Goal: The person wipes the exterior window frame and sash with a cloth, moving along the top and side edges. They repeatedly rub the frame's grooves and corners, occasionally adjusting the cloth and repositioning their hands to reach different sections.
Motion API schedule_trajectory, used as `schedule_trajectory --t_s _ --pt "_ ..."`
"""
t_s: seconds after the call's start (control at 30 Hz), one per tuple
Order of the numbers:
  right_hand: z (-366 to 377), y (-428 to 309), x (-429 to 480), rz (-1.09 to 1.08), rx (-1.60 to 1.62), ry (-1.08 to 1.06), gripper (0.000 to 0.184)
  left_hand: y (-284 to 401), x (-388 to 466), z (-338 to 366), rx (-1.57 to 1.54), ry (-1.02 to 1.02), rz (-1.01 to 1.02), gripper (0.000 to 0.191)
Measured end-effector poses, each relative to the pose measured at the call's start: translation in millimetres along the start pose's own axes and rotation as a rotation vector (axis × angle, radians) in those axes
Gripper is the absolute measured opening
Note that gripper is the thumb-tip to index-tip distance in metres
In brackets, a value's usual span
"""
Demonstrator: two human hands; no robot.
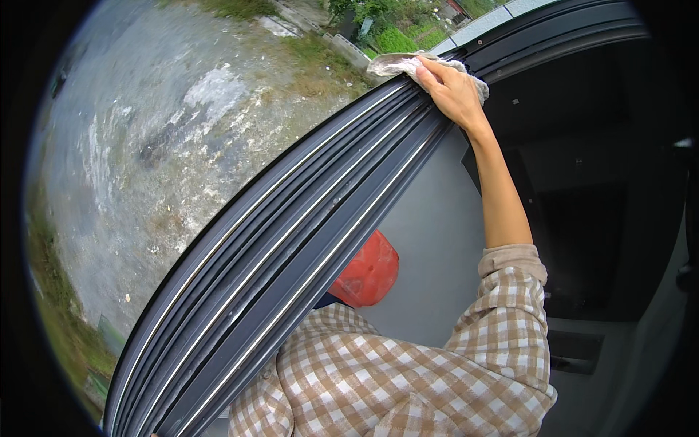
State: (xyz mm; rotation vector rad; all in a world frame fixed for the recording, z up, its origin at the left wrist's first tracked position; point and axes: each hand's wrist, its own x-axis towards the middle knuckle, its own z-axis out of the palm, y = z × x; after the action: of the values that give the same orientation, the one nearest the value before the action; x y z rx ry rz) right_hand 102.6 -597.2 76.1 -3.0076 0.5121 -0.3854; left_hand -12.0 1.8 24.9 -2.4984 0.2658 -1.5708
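Observation:
My right hand (pixel 453 90) grips a pale, crumpled cloth (pixel 393 64) and presses it on the far end of a dark metal sliding-window sill track (pixel 306 218), at the corner where the side frame (pixel 551 38) meets it. The cloth spreads out on both sides of my fingers. Long parallel rails with light upper edges run along the track, and pale dirt lies in one of its grooves. Only a bit of my left hand (pixel 155 435) shows, at the bottom edge by the near end of the track; the rest of it is hidden.
A red plastic object, perhaps a stool or an upturned bucket (pixel 371 270), is partly behind the sill, over a grey floor (pixel 437 218). Dark glass (pixel 579 164) stands on the right. Outside, far below the track, lies rough ground (pixel 191 136) with grass and a low block wall (pixel 347 48).

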Motion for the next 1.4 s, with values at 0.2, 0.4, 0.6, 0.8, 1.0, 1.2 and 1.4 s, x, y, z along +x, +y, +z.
schedule_trajectory --t_s 0.2,0.4,0.6,0.8,1.0,1.2,1.4 --pt "27 22 17 -0.063 0.387 0.126 0.032 4 -5 19 -0.062 -0.024 -0.004 0.047" --pt "47 37 23 -0.027 0.533 0.177 0.029 7 -4 25 -0.059 -0.025 -0.019 0.046" --pt "43 24 13 0.03 0.828 0.276 0.024 -19 -21 15 -0.089 0.002 -0.054 0.045" --pt "50 8 22 0.208 1.126 0.538 0.025 -49 -39 35 -0.076 -0.022 -0.052 0.036" --pt "6 -26 31 0.273 1.781 0.551 0.033 -96 -22 45 -0.321 -0.188 -0.145 0.026" --pt "-76 -98 8 -0.152 1.773 0.284 0.029 -122 104 60 -0.851 -0.506 -0.045 0.026" --pt "-108 -215 7 -0.292 1.978 -0.069 0.02 22 239 129 -1.517 -0.771 0.344 0.071"
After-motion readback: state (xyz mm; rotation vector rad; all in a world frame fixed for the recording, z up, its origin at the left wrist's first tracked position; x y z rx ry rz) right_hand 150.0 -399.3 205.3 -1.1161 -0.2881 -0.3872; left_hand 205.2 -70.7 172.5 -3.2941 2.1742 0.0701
